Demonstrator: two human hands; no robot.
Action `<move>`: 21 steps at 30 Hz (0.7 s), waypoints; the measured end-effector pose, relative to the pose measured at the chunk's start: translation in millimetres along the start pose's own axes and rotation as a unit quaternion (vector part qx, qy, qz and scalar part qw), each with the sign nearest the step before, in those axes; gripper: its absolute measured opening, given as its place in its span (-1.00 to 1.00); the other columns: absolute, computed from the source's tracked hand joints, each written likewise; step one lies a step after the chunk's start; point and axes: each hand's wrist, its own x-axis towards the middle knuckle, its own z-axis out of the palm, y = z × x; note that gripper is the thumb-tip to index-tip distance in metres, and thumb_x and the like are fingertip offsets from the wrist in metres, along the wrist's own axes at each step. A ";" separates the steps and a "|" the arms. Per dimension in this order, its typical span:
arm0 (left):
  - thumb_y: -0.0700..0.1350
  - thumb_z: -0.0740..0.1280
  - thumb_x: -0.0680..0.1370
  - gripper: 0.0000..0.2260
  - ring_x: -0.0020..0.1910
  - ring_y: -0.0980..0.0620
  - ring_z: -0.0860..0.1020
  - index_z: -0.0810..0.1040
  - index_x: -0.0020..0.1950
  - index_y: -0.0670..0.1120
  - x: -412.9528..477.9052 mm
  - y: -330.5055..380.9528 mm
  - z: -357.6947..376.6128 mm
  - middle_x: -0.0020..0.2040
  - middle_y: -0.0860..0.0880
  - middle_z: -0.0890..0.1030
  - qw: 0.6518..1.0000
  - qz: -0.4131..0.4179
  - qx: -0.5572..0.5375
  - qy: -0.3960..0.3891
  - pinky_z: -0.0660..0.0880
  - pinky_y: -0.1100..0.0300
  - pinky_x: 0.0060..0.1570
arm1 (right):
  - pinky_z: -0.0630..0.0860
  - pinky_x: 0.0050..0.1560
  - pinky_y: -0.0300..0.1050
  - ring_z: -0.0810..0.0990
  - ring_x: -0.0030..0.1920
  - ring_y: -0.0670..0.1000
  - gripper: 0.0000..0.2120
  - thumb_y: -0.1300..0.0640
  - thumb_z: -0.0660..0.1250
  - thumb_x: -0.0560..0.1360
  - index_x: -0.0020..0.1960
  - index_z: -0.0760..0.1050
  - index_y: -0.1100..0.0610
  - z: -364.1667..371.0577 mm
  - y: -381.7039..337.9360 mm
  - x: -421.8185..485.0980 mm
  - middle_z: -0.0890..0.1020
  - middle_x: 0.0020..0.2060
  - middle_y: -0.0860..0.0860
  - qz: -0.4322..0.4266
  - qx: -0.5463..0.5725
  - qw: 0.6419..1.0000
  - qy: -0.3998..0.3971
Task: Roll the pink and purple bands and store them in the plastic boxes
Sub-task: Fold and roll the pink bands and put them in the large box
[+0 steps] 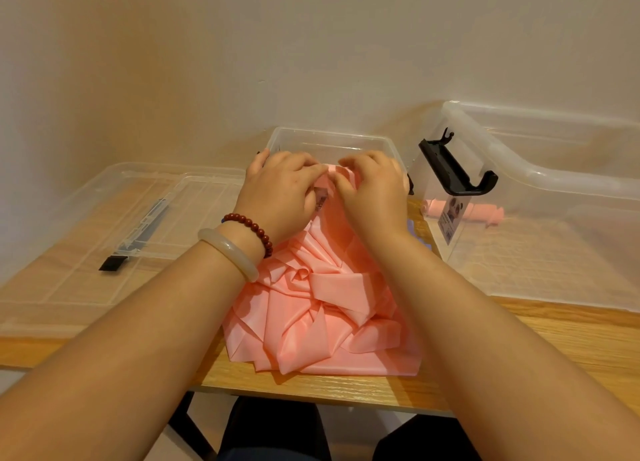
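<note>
Both hands work at the far end of the pink band (322, 315), which lies in a loose, crumpled heap on the desk (554, 339), reaching from the near edge up to the hands. The left hand (282, 190) and right hand (374, 190) sit side by side, almost touching, and the curled fingers (308, 169) of each pinch the band's folded end between them. Just behind the hands stands the small box (332, 138), clear and open. To the right, the big box (540, 183) is also open, its black latch (457, 169) sticking up at the near corner; a pink roll (464, 213) lies on its floor, seen through the wall. On the left of the desk a clear lid (86, 252) lies flat with a dark handle (138, 232) on it. The left wrist wears a pale bangle (228, 252) and a string of red beads (256, 228).
</note>
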 end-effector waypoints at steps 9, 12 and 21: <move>-0.19 0.20 0.55 -0.58 0.37 -0.05 0.35 0.45 0.41 0.02 -4.0 -6.1 1.7 0.34 0.01 0.47 0.999 0.025 0.014 -0.016 0.00 -0.11 0.46 | 0.27 0.19 -0.04 0.51 0.08 0.08 -0.86 0.14 0.32 0.54 -0.08 0.65 0.10 2.2 -1.9 6.7 0.63 -0.06 0.00 0.016 0.009 1.000 0.005; -0.19 0.20 0.55 -0.58 0.37 -0.05 0.34 0.46 0.40 0.01 -3.4 -6.8 1.6 0.35 0.01 0.47 0.999 0.024 0.019 -0.015 0.00 -0.10 0.46 | 0.40 0.17 0.10 0.55 -0.02 0.09 -0.85 0.18 0.28 0.55 -0.09 0.62 0.16 3.9 -4.1 4.0 0.63 -0.13 0.02 0.014 0.032 0.999 0.022; -0.17 0.17 0.56 -0.63 0.32 -0.01 0.40 0.51 0.34 0.02 1.6 -3.0 -3.9 0.28 0.05 0.53 1.000 0.009 0.027 -0.004 -0.04 -0.09 0.47 | 0.39 0.02 -0.05 0.47 -0.07 0.05 -0.81 0.18 0.17 0.62 0.00 0.55 0.21 -13.5 0.6 6.6 0.56 -0.10 0.04 0.068 0.008 0.997 0.038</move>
